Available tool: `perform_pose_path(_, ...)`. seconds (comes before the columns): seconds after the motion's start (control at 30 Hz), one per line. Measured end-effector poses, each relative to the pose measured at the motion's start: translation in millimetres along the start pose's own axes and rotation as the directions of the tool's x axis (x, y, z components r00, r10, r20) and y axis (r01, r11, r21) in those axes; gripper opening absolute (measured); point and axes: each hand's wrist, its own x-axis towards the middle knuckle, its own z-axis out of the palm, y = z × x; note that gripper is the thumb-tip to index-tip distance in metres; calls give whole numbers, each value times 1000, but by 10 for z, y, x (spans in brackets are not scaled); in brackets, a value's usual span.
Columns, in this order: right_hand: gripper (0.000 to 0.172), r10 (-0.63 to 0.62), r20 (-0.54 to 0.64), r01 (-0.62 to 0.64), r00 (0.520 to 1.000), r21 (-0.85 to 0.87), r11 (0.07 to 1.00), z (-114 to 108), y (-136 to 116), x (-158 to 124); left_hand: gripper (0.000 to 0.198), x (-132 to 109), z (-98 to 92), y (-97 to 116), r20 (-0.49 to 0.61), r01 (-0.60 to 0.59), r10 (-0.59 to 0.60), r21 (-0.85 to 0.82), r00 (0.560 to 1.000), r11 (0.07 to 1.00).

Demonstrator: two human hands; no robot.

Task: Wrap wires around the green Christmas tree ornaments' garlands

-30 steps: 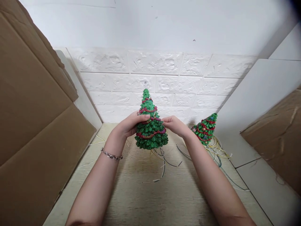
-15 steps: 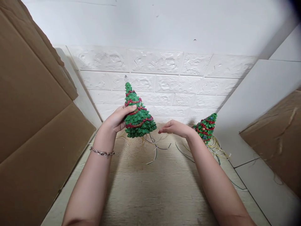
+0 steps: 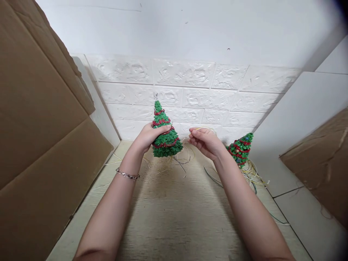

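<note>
**Left hand (image 3: pixel 152 136) grips a decorated tree (image 3: pixel 168 139); right hand (image 3: pixel 205 140) pinches a pale wire (image 3: pixel 207 128)**

At far left, a folded sheet of brown cardboard (image 3: pixel 49 101) leans along the workspace, with a strip of white panel (image 3: pixel 102 114) showing behind it. A few pale strands (image 3: pixel 116 157) lie on the tabletop (image 3: pixel 168 217) near its edge.

The left wrist wears a silver chain bracelet (image 3: pixel 127 175). The left thumb is pressed across the front of the tree; the other fingers go behind it, so how they are set cannot be told. The tree is in front of the wall (image 3: pixel 182 72) with its brick-like relief, left of the middle, its top leaning left and its base apparently raised off the tabletop. It is green with red garlands and has a clear tip (image 3: pixel 156 96). Thin wires (image 3: pixel 182 165) trail from beneath it, over fine specks on the tabletop.

Just right of the tree, the right thumb and forefinger are closed on the pale wire, which loops back over the hand; the remaining fingers are curled.

Beyond the right forearm stands a second tree (image 3: pixel 240 149), tilted right, partly hidden by the arm, with a tangle of wires (image 3: pixel 252 172) at its base. A white board (image 3: pixel 293 119) and more cardboard (image 3: pixel 323 152) close the right side. The small marks high on the wall are too small to read.
</note>
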Motion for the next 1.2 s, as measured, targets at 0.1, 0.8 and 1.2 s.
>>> perform_pose_path(0.1,34,-65,-71,67,995,21,998,150,62,-20,39,4,48,-30,4,20,-20,42,1000,999)
perform_pose_path(0.8,13,-197,-60,167,979,-328,930,231,245,-7,40,15,114,-52,67,20,-28,110,997,994)
perform_pose_path(1.2,6,-523,18,451,852,-530,718,277,279,-78,35,-7,88,-10,23,16,-18,70,1000,997)
